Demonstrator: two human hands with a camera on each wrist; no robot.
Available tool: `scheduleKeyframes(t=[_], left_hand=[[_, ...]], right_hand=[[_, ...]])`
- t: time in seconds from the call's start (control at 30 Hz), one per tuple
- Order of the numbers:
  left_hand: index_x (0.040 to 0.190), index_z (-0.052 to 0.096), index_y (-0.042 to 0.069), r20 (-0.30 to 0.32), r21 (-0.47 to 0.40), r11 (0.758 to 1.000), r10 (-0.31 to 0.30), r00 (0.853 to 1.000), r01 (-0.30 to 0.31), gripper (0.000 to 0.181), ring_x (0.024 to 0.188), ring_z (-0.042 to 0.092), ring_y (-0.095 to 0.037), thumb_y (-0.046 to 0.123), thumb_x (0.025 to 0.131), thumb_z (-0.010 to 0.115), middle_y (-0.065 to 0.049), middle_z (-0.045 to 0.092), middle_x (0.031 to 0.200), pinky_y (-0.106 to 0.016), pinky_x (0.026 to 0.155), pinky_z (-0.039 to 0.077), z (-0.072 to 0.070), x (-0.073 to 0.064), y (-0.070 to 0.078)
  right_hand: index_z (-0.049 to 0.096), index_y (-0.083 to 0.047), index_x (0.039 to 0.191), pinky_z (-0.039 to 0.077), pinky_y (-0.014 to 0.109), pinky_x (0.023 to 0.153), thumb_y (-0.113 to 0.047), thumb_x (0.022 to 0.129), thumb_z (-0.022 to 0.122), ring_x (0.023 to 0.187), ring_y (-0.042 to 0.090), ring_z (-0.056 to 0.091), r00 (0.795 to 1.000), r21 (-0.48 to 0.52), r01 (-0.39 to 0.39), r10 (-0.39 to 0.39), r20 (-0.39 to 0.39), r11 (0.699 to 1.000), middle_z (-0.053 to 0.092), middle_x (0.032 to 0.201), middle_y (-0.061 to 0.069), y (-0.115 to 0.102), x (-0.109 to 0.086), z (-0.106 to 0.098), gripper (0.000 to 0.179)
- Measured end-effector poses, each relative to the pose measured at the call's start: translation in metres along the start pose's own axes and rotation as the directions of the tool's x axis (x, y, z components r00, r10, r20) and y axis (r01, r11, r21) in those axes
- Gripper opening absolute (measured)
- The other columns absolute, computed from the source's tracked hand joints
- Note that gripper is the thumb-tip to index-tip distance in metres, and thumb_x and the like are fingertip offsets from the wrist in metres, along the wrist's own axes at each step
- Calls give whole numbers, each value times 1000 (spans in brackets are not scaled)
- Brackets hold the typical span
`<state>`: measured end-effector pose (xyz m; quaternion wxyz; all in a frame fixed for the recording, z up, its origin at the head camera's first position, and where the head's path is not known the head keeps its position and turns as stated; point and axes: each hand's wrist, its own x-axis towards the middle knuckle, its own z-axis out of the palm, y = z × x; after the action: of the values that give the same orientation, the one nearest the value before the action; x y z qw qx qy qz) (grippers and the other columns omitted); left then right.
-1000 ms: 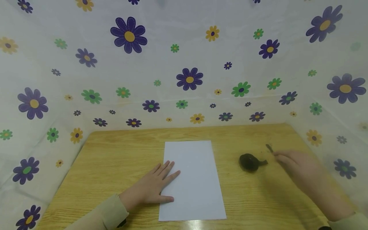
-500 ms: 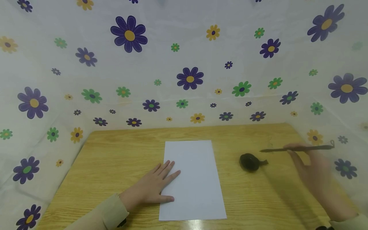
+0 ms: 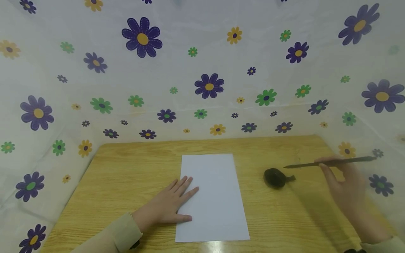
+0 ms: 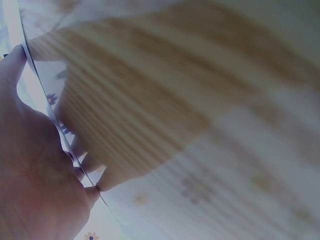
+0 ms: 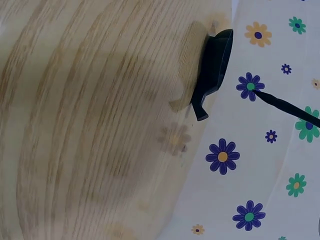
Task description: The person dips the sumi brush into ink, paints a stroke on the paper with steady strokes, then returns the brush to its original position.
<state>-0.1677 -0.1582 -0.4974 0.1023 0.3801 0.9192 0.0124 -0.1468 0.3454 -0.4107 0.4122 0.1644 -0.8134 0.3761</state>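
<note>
A right hand pinches a writing brush, tip toward the table's left edge; spread left hand rests on paper.

White cloth printed with purple, yellow and green flowers hangs behind a wood-grained bench. The same print flanks both sides.

Room to pass lies between the paper and one obstacle, the black dish.
</note>
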Motion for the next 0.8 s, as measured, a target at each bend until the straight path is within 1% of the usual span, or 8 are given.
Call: scheduleKeyframes(t=[0.17, 0.33, 0.43, 0.47, 0.6, 0.67, 0.8], left_hand=[[172, 19, 27, 5, 9, 1000, -5, 1000, 5, 93, 167, 11, -35, 79, 99, 43, -14, 7, 180, -55, 134, 22, 2, 1, -1], [172, 18, 27, -1, 15, 1000, -3, 1000, 3, 94, 168, 10, -35, 80, 99, 42, -14, 6, 180, -55, 134, 21, 5, 1, -3], [172, 17, 27, -4, 18, 1000, -3, 1000, 3, 94, 168, 9, -35, 81, 99, 42, -14, 4, 180, -55, 135, 20, 5, 1, -4], [172, 17, 27, -4, 18, 1000, -3, 1000, 3, 94, 168, 9, -34, 81, 99, 41, -14, 4, 181, -55, 135, 20, 5, 1, -3], [172, 16, 27, 4, 13, 1000, -2, 1000, 2, 94, 168, 8, -34, 81, 99, 41, -13, 3, 181, -55, 135, 19, 4, 1, -3], [172, 17, 27, 3, 10, 1000, 2, 1000, -2, 94, 168, 9, -34, 81, 99, 41, -14, 4, 181, -56, 135, 20, 3, 1, -2], [172, 18, 26, -1, 10, 1000, 6, 1000, -6, 93, 167, 10, -35, 80, 100, 42, -15, 6, 180, -56, 134, 21, 2, 1, -2]], right_hand=[[71, 17, 97, 44, 2, 102, 20, 85, 69, 105, -20, 61, 1000, 2, 1, -1, -19, 1000, 67, 112, -36, 1, -2, 3, 13], [68, 19, 98, 42, 3, 102, 25, 85, 65, 104, -20, 58, 999, 26, -53, 53, 1, 998, 65, 110, -38, 4, -7, 6, 15], [64, 22, 101, 43, 2, 99, 27, 86, 64, 100, -18, 60, 995, 67, -101, 102, -2, 993, 66, 108, -36, 5, -9, 9, 16], [62, 23, 101, 45, 2, 97, 27, 86, 63, 98, -17, 62, 994, 101, -108, 110, -15, 989, 67, 107, -33, 6, -10, 10, 16], [55, 30, 104, 52, 4, 91, 29, 87, 62, 92, -12, 68, 987, 225, -115, 137, -81, 967, 73, 105, -24, 13, -15, 16, 19], [53, 31, 104, 54, 5, 89, 29, 87, 61, 90, -9, 70, 984, 278, -104, 139, -111, 955, 75, 103, -19, 18, -17, 19, 19], [53, 31, 104, 54, 5, 88, 31, 87, 60, 88, -7, 71, 979, 308, -124, 168, -119, 943, 76, 102, -17, 23, -19, 22, 19]])
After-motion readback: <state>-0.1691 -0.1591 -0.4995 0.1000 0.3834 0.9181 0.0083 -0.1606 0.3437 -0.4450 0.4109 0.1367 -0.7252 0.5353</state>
